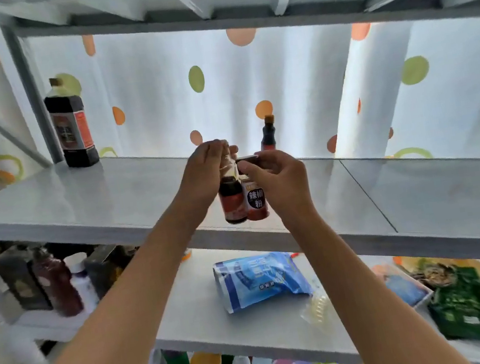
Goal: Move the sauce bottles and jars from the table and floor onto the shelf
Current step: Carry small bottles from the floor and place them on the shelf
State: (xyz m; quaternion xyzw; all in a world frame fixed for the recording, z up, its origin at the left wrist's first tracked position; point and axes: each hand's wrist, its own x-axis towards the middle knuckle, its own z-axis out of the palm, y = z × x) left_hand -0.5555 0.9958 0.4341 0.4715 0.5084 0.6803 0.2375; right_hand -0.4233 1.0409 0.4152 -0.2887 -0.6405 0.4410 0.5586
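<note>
Shelving of pale grey metal fills the view, backed by a white curtain dotted with orange and green spots (daylight glows through it). On the upper shelf a large dark sauce bottle stands at the far left corner, and a small dark bottle stands near the back edge, just behind the hands. Both arms reach up to this shelf's front part. The left hand curls its fingers round the neck of a dark sauce bottle, its grip closed on it from above. Touching that bottle on its right is a red chili powder jar, whose lid the right hand pinches between thumb and fingers. The shelf below carries a blue packet, with bottles at its left end and bags at its right
</note>
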